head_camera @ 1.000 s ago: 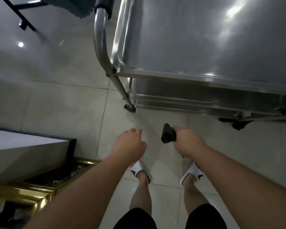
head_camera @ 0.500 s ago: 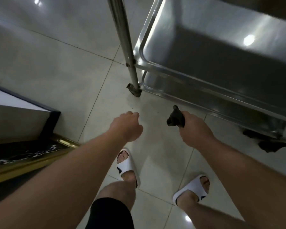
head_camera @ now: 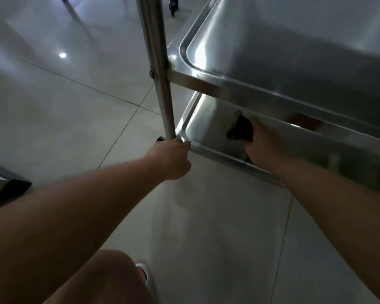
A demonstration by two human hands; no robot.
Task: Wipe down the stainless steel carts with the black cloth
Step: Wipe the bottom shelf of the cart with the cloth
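Right hand (head_camera: 264, 148) holds crumpled black cloth (head_camera: 239, 129) on the shiny stainless steel cart's lower shelf (head_camera: 208, 128).
Left hand (head_camera: 173, 159), fingers curled, grips the shelf corner.

Bunched black cloth (head_camera: 239, 130) on cart's lower shelf (head_camera: 208, 130)

The stainless steel cart (head_camera: 294, 69) is placed at the right on the grey tiled floor (head_camera: 53, 106); its round steel post (head_camera: 160, 84) is found at its left corner; the lower steel shelf (head_camera: 208, 130) is placed under the upper tray.
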